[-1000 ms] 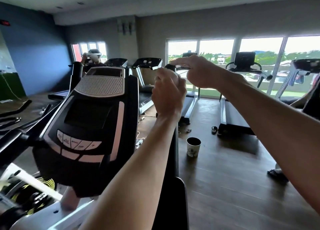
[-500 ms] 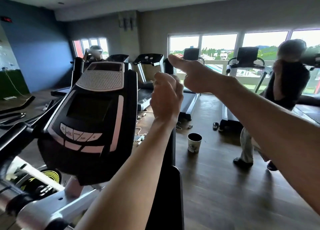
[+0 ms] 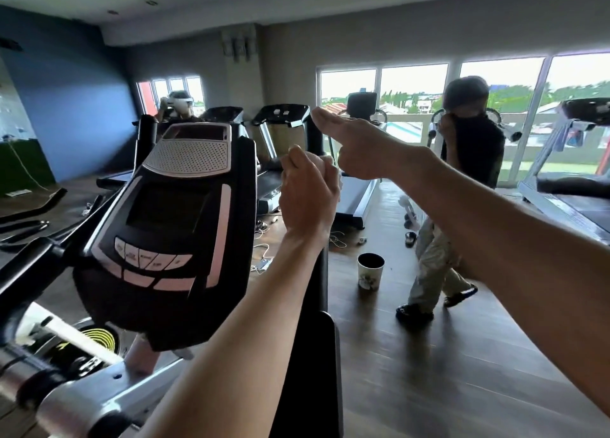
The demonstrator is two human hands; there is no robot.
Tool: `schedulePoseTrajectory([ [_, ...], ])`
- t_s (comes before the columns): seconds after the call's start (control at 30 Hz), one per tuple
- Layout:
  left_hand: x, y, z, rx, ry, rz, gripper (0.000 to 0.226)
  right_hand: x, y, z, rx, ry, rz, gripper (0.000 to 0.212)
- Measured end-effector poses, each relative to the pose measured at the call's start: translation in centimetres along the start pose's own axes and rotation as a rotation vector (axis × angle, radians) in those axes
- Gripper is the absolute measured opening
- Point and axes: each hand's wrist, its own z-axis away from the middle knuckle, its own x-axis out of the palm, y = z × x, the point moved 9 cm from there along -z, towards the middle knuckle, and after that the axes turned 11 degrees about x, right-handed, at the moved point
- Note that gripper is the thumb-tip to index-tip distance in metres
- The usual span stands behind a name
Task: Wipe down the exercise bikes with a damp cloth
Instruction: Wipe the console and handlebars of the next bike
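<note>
1. My left hand (image 3: 308,196) is raised at about 12 o'clock of the view, fingers curled around the top of the black upright handlebar (image 3: 321,305). A sliver of pale material, probably the cloth (image 3: 338,178), shows at the hand's 3 o'clock edge; I cannot confirm how much of it sits in the palm.
2. My right hand (image 3: 359,150) crosses in from 4 o'clock and hovers just beside the left, at its 1 o'clock. Fingers look folded under and the thumb points out toward 10 o'clock. What it pinches, if anything, is hidden from me.
3. The exercise bike console (image 3: 171,219) sits at 9 o'clock of the hands, close but apart from them. Nothing is touching it.
4. Judgement: the step in hand is wiping the handlebar grip. To do it well, wrap the cloth fully around the bar, squeeze evenly, and draw down while twisting so the far side gets covered.
5. A paper cup (image 3: 370,272) stands on the floor (image 3: 429,371) at 5 o'clock of the bar; a person (image 3: 462,173) walks past at 3 o'clock. Keep my elbows in.
</note>
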Motion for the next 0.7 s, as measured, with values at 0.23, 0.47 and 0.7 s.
schedulePoseTrajectory([
  [0.23, 0.3, 0.0, 2.6, 0.02, -0.144, -0.123, 0.04, 0.3, 0.3, 0.6, -0.075, 0.039, 0.174, 0.091],
  [0.47, 0.6, 0.4, -0.5, 0.004, -0.024, -0.129, 0.066, 0.5, 0.5, 0.0, -0.081, 0.01, 0.129, 0.082],
  [0.7, -0.7, -0.9, 5.0, -0.076, -0.211, 0.001, 0.03, 1.7, 1.1, 0.9, -0.079, 0.024, 0.207, 0.102],
])
